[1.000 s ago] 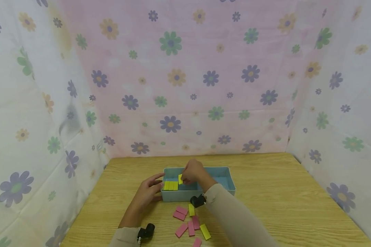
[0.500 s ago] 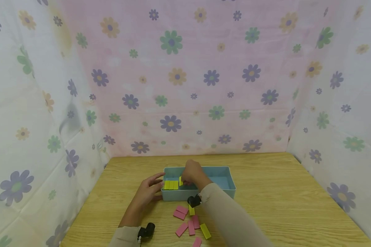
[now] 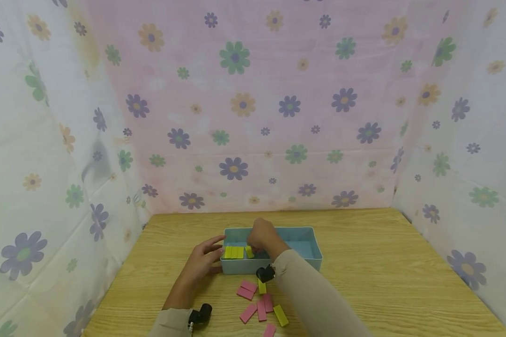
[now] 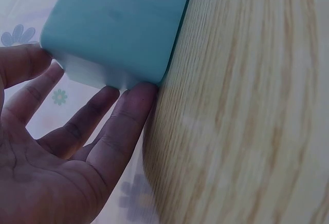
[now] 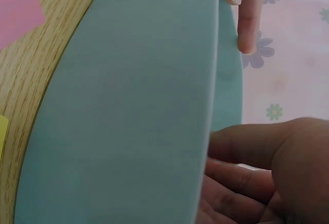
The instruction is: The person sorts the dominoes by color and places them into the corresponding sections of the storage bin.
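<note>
My right hand (image 3: 264,235) reaches down inside a light blue plastic bin (image 3: 240,267), its fingertips at a thin yellow rectangular block (image 3: 249,252) that stands slightly tilted. In the right wrist view, the bin's wall hides those fingertips and the block. A row of yellow blocks (image 3: 234,252) sits in the bin's left end. My left hand (image 3: 200,260) rests its fingertips against the bin's left end. Seen from the left wrist, its fingers (image 4: 126,126) are fairly straight and spread along the end wall (image 4: 97,72).
Loose pink blocks (image 3: 248,313) lie on the wood-grain table (image 3: 362,281) in front of the bin. Among them are a yellow block (image 3: 280,316) and another yellow one (image 3: 262,287) near the bin's front wall. A flowered cloth (image 3: 253,117) encloses the table's back and sides.
The yellow block at my right hand has gone lower into the bin and now tilts beside the row. My right wrist shifted slightly left; my left hand stays at the bin's end.
</note>
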Demonstrator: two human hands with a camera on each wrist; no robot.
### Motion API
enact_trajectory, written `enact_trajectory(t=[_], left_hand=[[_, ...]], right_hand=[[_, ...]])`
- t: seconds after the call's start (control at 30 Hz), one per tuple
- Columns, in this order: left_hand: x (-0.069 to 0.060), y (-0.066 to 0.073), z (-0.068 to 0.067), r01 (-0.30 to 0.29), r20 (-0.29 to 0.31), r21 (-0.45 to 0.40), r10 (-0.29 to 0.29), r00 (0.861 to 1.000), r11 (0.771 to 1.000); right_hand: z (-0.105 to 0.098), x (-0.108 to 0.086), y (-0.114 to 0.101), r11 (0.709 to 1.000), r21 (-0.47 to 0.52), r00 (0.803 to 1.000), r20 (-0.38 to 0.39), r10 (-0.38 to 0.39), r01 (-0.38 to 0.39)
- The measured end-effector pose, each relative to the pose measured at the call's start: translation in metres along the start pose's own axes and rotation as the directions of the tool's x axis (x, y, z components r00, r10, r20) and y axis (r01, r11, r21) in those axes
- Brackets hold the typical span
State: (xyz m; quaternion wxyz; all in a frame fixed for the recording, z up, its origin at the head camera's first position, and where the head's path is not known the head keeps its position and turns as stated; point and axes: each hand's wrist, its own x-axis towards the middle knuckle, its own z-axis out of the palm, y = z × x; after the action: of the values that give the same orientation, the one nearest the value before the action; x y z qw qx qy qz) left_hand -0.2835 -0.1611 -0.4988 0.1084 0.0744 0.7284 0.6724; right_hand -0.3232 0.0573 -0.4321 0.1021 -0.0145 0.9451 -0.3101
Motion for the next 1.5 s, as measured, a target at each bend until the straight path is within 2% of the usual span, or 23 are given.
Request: enact_trajectory(t=[0.3, 0.63, 0.8, 1.13, 1.5], left_hand=[[0.001, -0.001, -0.003, 0.001, 0.012, 0.006, -0.001, 1.0, 1.0], [0.001, -0.001, -0.003, -0.003, 0.01, 0.013, 0.003, 1.0, 1.0], [0.002, -0.001, -0.003, 0.001, 0.01, 0.014, -0.001, 1.0, 1.0], [0.003, 0.0, -0.002, 0.009, -0.005, 0.023, -0.009, 1.0, 1.0], [0.001, 0.004, 0.001, 0.002, -0.012, 0.014, -0.002, 1.0, 1.0]], right_hand=[[-0.002, -0.01, -0.007, 0.995, 0.104, 0.997, 0.08, -0.004, -0.005], [0.001, -0.011, -0.005, 0.991, 0.133, 0.984, 0.171, -0.042, 0.019], [0.004, -0.01, -0.003, 0.989, 0.14, 0.982, 0.177, -0.064, 0.039], [0.008, -0.012, -0.004, 0.983, 0.185, 0.985, 0.167, -0.048, 0.016], [0.01, -0.01, -0.002, 0.984, 0.177, 0.986, 0.159, -0.056, 0.027]])
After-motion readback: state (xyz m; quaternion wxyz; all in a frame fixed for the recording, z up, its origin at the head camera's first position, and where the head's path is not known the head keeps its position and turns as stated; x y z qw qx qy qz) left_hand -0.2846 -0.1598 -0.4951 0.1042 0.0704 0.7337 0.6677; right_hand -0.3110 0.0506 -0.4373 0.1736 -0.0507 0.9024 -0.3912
